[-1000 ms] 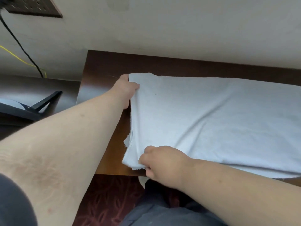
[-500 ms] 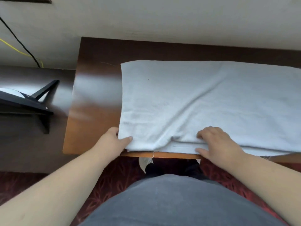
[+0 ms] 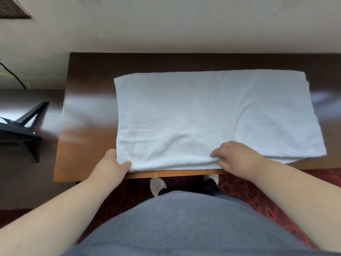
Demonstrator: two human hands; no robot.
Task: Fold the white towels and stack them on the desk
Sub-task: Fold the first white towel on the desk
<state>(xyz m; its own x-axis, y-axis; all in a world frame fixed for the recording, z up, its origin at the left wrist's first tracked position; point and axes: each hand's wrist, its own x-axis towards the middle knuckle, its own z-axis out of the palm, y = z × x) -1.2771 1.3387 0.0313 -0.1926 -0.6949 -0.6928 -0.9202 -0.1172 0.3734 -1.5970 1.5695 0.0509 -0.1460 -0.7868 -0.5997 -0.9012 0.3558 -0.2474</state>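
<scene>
Pale wall [image 3: 166,24] backs a dark wooden surface [image 3: 88,111] that shines with window glare left of the towel. Red patterned carpet [image 3: 258,196] shows below the surface's near edge, and a lower dark table [image 3: 22,163] stands left of the surface, carrying a black angular stand [image 3: 25,122].

On the surface lies the white towel [image 3: 212,111], folded into a broad rectangle of more than one layer, its near edge level with the surface's near edge and its right part reaching almost to the frame's side. A loose thread [image 3: 156,173] hangs from the towel's near edge.

At the towel's near left corner the left hand [image 3: 110,165] holds the cloth, thumb on top, the other fingers hidden under the corner. Further right along the same near edge the right hand [image 3: 234,157] rests knuckles up, its fingers [image 3: 216,154] curled and pinching a small ridge of cloth.

Two feet [image 3: 156,185] show below the surface's edge.
</scene>
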